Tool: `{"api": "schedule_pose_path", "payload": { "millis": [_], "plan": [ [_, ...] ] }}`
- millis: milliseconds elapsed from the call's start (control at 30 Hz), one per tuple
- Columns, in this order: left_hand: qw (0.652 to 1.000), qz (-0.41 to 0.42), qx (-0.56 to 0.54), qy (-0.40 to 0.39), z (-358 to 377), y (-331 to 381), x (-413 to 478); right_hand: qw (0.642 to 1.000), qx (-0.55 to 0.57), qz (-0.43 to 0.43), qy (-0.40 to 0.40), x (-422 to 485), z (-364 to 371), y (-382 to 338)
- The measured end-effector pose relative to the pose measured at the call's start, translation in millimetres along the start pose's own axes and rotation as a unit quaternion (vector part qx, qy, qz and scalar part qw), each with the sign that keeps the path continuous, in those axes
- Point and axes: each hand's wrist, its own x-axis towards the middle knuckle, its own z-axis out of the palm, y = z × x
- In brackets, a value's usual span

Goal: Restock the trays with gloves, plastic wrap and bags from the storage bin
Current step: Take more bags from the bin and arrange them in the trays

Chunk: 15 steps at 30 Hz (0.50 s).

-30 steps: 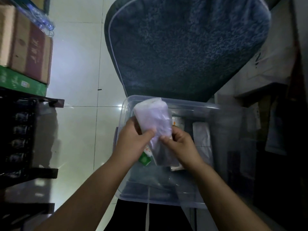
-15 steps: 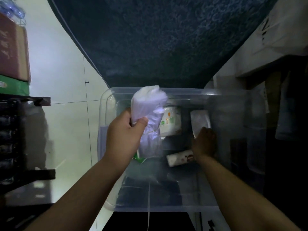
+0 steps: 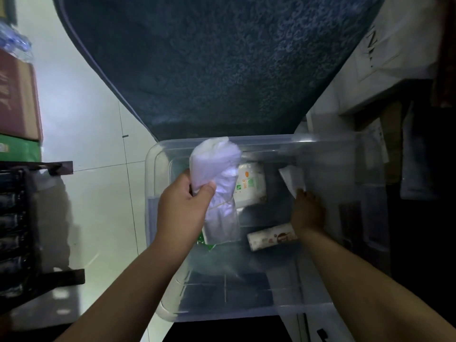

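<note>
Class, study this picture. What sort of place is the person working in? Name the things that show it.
Probably a storeroom or stock area. A clear storage bin holds packets, cardboard boxes sit on a dark rack at the left, and white cartons stand at the right.

One head-worn camera looks steeply down, close above the storage bin (image 3: 158, 174).

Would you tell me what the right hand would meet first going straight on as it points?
The right hand would probably meet the white packet at its fingertips, inside the storage bin; contact is unclear.
</note>
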Motion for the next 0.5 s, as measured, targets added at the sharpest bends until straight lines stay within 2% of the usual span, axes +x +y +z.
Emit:
{"api": "schedule_pose_path", "payload": {
  "millis": [100, 133, 233, 333, 433, 500],
  "plan": [
    [1.000, 0.009, -0.007, -0.005, -8.8, 12.9, -14.0, 0.980, 0.182, 0.070, -0.042, -31.9, -31.1, -1.7],
    [1.000, 0.014, -0.011, -0.004, -12.7, 17.2, -19.2, 0.970, 0.229, 0.070, -0.046, -47.8, -40.9, -3.4],
    [0.999, 0.027, -0.021, 0.003, -26.1, 30.5, -35.9, 0.942, 0.334, -0.004, -0.014, -104.2, -73.8, -8.4],
    [0.998, 0.035, -0.042, 0.002, -42.5, 44.5, -54.4, 0.904, 0.425, -0.027, 0.039, -158.7, -115.7, -15.8],
    [0.997, 0.059, -0.045, 0.000, -58.8, 57.9, -72.7, 0.877, 0.471, -0.063, 0.073, -205.4, -157.7, -20.9],
    [0.996, 0.074, -0.050, -0.015, -66.1, 69.5, -84.6, 0.847, 0.513, -0.100, 0.098, -236.8, -185.7, -19.6]
  ]
}}
